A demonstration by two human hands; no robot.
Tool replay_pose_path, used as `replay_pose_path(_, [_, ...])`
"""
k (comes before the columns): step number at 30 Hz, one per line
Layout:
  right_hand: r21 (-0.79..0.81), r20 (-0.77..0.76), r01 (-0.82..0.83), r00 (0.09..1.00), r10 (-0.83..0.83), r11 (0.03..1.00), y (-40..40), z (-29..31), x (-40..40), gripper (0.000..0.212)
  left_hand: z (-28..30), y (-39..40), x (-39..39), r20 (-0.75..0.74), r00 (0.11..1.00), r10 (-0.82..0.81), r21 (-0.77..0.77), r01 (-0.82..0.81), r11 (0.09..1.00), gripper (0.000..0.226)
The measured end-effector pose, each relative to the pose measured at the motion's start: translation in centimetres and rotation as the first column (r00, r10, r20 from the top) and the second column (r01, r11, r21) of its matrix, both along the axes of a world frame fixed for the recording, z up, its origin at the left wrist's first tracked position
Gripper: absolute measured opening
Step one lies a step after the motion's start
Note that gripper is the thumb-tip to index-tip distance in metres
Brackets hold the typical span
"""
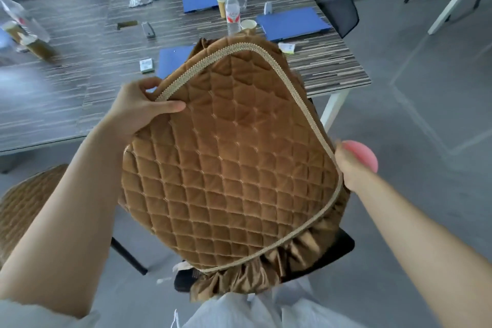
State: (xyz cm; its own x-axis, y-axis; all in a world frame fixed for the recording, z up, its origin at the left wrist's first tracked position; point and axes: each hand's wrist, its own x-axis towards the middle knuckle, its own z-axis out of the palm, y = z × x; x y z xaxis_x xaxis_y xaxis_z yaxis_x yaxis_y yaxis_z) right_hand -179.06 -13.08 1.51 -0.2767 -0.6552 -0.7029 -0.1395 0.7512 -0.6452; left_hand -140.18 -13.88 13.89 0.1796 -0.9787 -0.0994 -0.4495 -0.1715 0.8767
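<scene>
Brown quilted cover [229,157] held over chair [343,245], both hands on it; fitting step in hand.
Head view: left hand [135,108] pinches the cover's piped edge, up-left of the chair. Right hand [351,168] grasps the cover's right edge, fingers hidden behind it, blurred. Cover tilts above the black seat, ruffled skirt drooping onto the seat front. Judged not yet fitted: next move needs the cover lowered flat, squared to the seat, skirt tugged round the rim. Bottle [232,12] beyond the chair: red label, unreadable. No other legible writing.
</scene>
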Motion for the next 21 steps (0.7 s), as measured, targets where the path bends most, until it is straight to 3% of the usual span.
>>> replay_pose_path(3, [0.121, 0.171, 0.038, 0.984, -0.058, 0.992, -1.4, -0.7, -2.9, 0.047, -0.9, 0.8, -1.6, -0.068, 0.993, 0.092, 0.046, -0.089, 0.995, 0.041])
replay_pose_path(5, [0.105, 0.244, 0.057, 0.966, -0.082, 0.993, -2.6, -1.3, -4.2, 0.047, -1.3, 1.6, -2.3, -0.129, 0.982, 0.141, 0.065, -0.134, 0.989, 0.043])
replay_pose_path(9, [0.121, 0.275, 0.011, 0.96, -0.044, 0.993, -4.0, -1.6, -4.0, 0.038, -1.8, 3.3, -3.0, -0.354, 0.922, 0.159, 0.039, -0.156, 0.987, 0.05])
replay_pose_path(11, [0.123, 0.288, -0.028, 0.958, -0.009, 0.992, -4.8, -2.9, -3.7, 0.058, -1.8, 3.8, -3.0, -0.45, 0.877, 0.166, -0.003, -0.187, 0.982, 0.048])
replay_pose_path(13, [0.117, 0.366, -0.031, 0.93, -0.014, 0.993, -5.5, -3.3, -2.8, 0.076, -1.7, 4.2, -2.7, -0.493, 0.845, 0.207, -0.017, -0.247, 0.969, 0.033])
replay_pose_path(18, [-0.007, 0.574, 0.043, 0.818, -0.031, 0.999, -7.5, -2.3, -0.3, 0.057, -3.0, 5.0, -1.2, -0.543, 0.794, 0.273, -0.001, -0.326, 0.946, 0.024])
replay_pose_path(21, [-0.075, 0.611, 0.031, 0.791, 0.022, 0.997, -8.8, -1.5, 0.3, 0.042, -4.5, 4.9, 0.5, -0.575, 0.735, 0.359, 0.08, -0.387, 0.919, 0.039])
